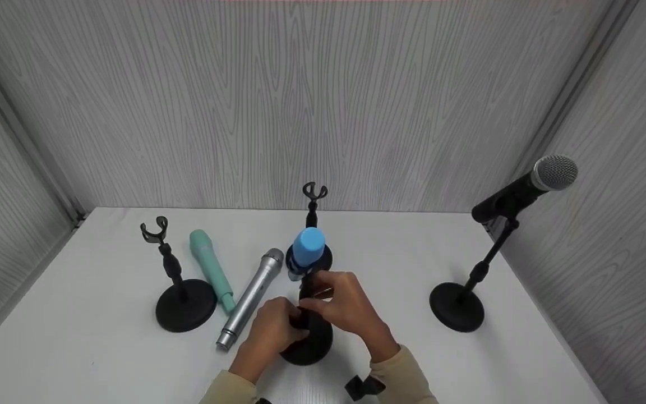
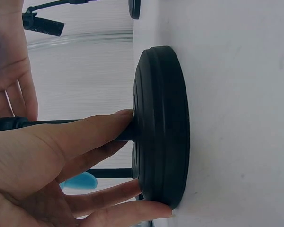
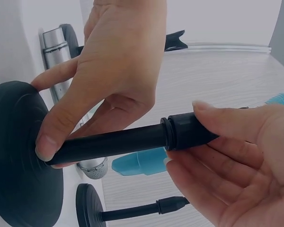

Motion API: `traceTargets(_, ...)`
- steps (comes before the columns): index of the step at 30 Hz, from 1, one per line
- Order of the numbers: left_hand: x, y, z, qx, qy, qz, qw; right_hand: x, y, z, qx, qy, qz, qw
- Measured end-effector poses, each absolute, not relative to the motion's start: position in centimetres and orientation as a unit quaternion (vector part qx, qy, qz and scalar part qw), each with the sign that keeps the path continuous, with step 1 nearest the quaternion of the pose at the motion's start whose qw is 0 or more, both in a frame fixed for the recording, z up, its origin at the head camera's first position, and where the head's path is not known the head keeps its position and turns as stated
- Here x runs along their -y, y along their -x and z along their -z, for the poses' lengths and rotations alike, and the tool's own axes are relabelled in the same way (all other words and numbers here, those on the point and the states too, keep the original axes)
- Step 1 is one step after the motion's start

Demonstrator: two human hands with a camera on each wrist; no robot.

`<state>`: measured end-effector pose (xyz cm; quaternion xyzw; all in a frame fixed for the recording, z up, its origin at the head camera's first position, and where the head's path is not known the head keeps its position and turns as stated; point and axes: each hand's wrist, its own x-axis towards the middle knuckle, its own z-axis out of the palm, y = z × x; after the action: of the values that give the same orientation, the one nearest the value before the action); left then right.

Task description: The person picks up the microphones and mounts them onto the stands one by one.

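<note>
A black microphone stand (image 1: 318, 340) stands upright at the front middle of the table, with a blue microphone (image 1: 308, 247) at its top. My left hand (image 1: 271, 328) pinches the foot of its pole (image 3: 113, 145) between thumb and fingers. In the left wrist view, the lower fingers of that hand rest against the round base (image 2: 163, 127). Higher up the pole, my right hand (image 1: 345, 300) grips the thick collar (image 3: 183, 131), thumb on one side and fingertips on the other. In the right wrist view, part of the blue microphone shows behind the pole.
To the left lie a silver microphone (image 1: 253, 297) and a green microphone (image 1: 211, 266), beside a black stand (image 1: 185, 308) with a bare clip. Another bare-clipped stand (image 1: 313, 205) is behind the blue microphone. At the right, a stand (image 1: 457, 307) carries a black microphone (image 1: 508, 196).
</note>
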<state>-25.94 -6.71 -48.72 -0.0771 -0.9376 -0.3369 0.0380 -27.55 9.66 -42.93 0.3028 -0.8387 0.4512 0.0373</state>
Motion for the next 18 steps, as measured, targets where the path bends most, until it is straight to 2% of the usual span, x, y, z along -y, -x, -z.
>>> traceTargets(11,6.78,25.93,48.75,0.936,0.077,0.340,0.041,-9.83,27.50,42.99,0.831,-0.317,-0.457,0.004)
traceTargets(18,6.85,25.96,48.80,0.935,0.085,0.341,0.042,-9.84,27.44,42.61,0.844,-0.295,-0.449,0.000)
